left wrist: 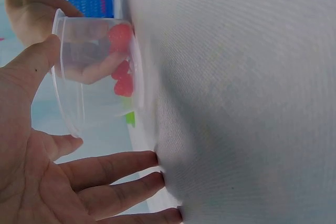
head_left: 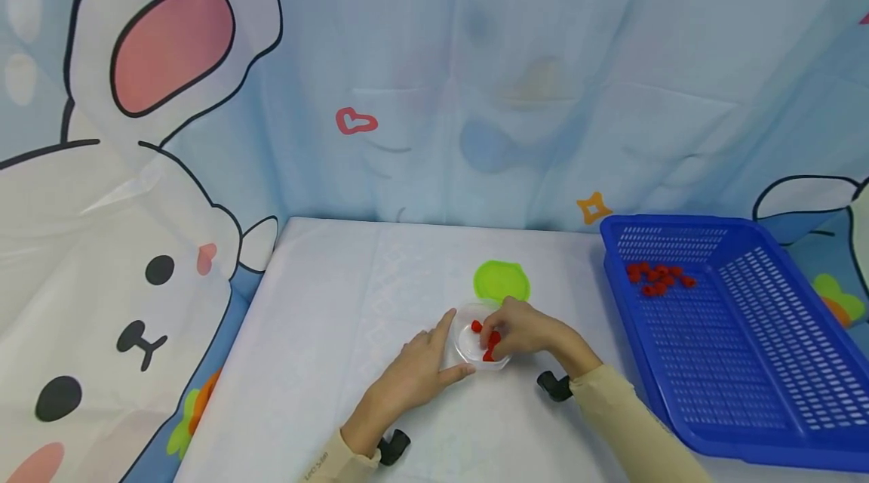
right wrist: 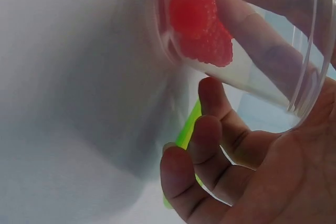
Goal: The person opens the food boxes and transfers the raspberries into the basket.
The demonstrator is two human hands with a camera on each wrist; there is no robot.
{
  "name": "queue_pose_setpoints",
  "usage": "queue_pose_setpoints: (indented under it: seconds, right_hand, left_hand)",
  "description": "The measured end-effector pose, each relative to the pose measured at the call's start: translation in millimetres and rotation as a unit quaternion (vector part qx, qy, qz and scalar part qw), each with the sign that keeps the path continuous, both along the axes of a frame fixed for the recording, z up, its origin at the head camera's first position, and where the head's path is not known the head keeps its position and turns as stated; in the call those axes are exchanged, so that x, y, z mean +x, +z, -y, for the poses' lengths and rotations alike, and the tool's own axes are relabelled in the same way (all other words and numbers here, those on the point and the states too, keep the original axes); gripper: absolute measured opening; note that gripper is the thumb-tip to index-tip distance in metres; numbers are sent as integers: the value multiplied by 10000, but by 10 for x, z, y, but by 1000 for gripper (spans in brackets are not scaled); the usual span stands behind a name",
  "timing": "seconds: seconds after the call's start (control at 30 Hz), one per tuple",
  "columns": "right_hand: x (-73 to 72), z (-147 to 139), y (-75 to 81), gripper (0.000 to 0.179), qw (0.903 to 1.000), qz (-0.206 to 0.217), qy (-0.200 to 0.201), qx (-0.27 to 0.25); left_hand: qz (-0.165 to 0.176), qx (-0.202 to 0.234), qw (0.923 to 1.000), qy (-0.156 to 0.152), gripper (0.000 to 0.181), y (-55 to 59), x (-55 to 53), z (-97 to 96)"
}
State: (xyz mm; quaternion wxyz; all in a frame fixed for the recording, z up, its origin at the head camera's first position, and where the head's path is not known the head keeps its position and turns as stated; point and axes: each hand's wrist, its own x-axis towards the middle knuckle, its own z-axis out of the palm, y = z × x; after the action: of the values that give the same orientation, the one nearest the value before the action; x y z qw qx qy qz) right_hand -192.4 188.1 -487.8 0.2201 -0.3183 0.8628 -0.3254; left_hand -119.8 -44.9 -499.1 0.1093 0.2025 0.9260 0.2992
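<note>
A clear plastic cup (head_left: 467, 348) stands on the white cloth with several red raspberries (left wrist: 121, 37) on its bottom. My left hand (head_left: 417, 370) holds the cup from the left, thumb and index finger at opposite sides of its rim, the other fingers spread down to the cloth. From the right, my right hand (head_left: 526, 328) reaches in over the rim, its thumb and index finger pinched about a raspberry near the bottom. Its other fingers (right wrist: 210, 140) curl outside the wall. Just behind the cup lies a bright green round lid (head_left: 501, 281).
A blue perforated basket (head_left: 733, 392) sits at the right of the table, with more raspberries (head_left: 655, 289) at its far left corner. A blue curtain (head_left: 421, 181) with printed cartoons hangs behind. Black camera mounts (head_left: 555, 386) stick out at the wrists.
</note>
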Motion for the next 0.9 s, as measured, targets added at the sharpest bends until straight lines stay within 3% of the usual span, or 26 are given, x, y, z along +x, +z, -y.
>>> queue_pose_setpoints:
  seconds: [0.17, 0.5, 0.73, 0.9]
  right_hand:
    - [-22, 35, 16, 17, 9993, -21, 24, 366]
    - [-56, 11, -41, 20, 9994, -47, 40, 351]
    - [-48, -19, -49, 21, 9995, 24, 194, -255]
    - [-25, -52, -80, 16, 9977, 79, 56, -677]
  left_hand:
    - [-61, -7, 10000, -52, 93, -6, -3, -5]
    - [36, -1, 10000, 1, 93, 1, -12, -5]
    - [-18, 44, 10000, -13, 92, 7, -10, -8]
    - [-47, -5, 10000, -31, 92, 1, -5, -4]
